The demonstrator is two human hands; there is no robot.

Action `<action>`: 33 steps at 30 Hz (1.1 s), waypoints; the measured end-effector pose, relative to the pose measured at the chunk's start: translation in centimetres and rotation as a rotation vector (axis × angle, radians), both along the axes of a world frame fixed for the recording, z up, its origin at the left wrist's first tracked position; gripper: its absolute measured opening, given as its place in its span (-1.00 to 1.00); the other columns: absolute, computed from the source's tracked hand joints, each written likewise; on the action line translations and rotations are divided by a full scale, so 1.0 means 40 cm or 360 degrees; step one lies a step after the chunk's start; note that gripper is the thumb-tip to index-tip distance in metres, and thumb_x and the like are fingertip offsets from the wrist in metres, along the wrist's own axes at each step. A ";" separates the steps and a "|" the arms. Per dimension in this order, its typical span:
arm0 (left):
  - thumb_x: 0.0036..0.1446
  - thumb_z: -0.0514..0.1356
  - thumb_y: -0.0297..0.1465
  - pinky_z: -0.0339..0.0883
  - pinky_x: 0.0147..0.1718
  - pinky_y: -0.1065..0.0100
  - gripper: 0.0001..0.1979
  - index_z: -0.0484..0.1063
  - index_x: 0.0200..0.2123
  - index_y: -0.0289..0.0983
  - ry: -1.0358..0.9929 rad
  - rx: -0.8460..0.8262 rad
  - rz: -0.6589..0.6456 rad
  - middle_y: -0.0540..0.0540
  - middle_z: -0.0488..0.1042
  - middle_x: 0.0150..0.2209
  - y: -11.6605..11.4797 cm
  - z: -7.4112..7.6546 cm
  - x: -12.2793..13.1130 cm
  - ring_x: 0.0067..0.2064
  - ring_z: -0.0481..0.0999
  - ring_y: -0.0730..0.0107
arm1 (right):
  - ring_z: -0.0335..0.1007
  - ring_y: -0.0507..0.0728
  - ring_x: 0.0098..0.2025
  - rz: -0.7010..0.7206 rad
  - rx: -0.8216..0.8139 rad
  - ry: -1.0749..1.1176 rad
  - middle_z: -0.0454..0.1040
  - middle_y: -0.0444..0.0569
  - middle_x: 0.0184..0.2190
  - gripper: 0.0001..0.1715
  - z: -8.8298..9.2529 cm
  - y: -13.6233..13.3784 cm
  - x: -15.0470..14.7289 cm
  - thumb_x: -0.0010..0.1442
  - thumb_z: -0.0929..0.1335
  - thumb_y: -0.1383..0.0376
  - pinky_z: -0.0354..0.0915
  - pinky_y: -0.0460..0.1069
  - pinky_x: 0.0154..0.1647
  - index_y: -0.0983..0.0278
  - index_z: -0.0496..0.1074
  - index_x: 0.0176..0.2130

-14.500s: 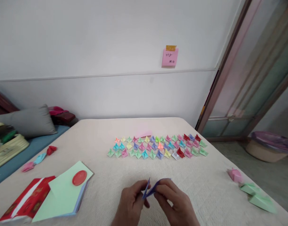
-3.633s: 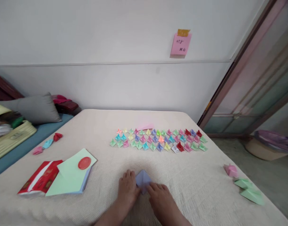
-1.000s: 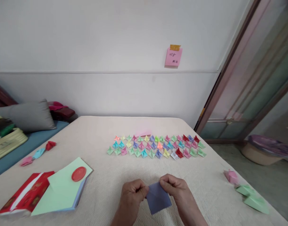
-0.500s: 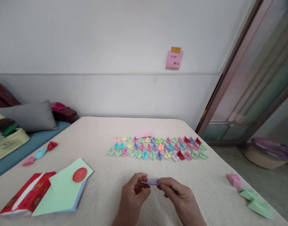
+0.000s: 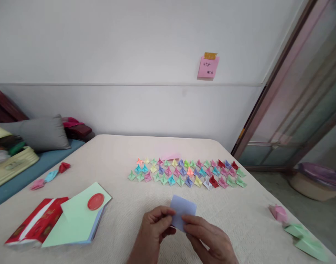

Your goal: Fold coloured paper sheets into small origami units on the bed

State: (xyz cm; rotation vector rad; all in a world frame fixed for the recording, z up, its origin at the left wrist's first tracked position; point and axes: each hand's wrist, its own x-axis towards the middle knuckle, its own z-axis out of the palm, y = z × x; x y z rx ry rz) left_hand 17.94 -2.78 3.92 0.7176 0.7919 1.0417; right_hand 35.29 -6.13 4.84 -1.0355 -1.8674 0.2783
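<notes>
A small blue-violet piece of paper (image 5: 182, 209) is held up above the near middle of the table, its flat face towards me. My left hand (image 5: 156, 228) pinches its left edge between thumb and fingers. At the lower right edge, my right hand (image 5: 209, 236) grips it too, the fingers partly over the paper. Beyond the hands, several small folded paper pieces (image 5: 180, 180) in many colours stand in three rows.
At the left lie a red packet (image 5: 33, 222), green sheets (image 5: 77, 216) with a red round lid (image 5: 95, 201), and folded papers (image 5: 51, 176). Pink (image 5: 279, 213) and green papers (image 5: 308, 245) rest by the right edge. A pink note (image 5: 208, 67) hangs on the wall.
The blue-violet paper, seen nearly edge-on before, now shows its broad face. Both hands still hold it and have shifted slightly lower. The view has turned a little to the left.
</notes>
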 end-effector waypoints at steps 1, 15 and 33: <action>-0.13 0.34 -0.39 0.27 -0.35 0.39 -0.87 0.57 -0.42 -0.28 0.0017 -0.0010 -0.0003 -0.04 0.47 -0.47 0.000 0.000 -0.001 -0.41 0.39 0.43 | 0.58 0.15 -0.27 0.0014 -0.0010 -0.0010 0.62 0.00 -0.23 -0.70 0.003 -0.001 -0.002 0.06 0.38 0.47 0.47 -0.10 -0.29 0.13 0.57 -0.25; -0.18 0.29 -0.48 0.17 -0.45 0.43 -0.90 0.59 -0.48 -0.29 0.0207 0.0112 -0.0008 -0.01 0.46 -0.56 0.011 0.002 -0.012 -0.49 0.34 0.47 | 0.49 0.19 -0.08 -0.0064 -0.0148 0.0234 0.52 0.03 -0.04 -0.60 -0.014 0.001 0.002 0.09 0.32 0.48 0.43 -0.05 -0.18 0.09 0.52 -0.14; -0.16 0.27 -0.44 -0.01 -0.54 0.46 -0.85 0.32 -0.61 -0.27 0.0535 0.0593 0.0190 0.11 0.26 -0.64 0.018 -0.040 0.009 -0.56 0.18 0.53 | 0.35 0.11 -0.42 -0.0114 -0.0985 0.1342 0.41 -0.15 -0.48 -0.33 -0.040 0.014 -0.055 -0.03 0.44 0.21 0.22 -0.03 -0.40 0.23 0.24 0.07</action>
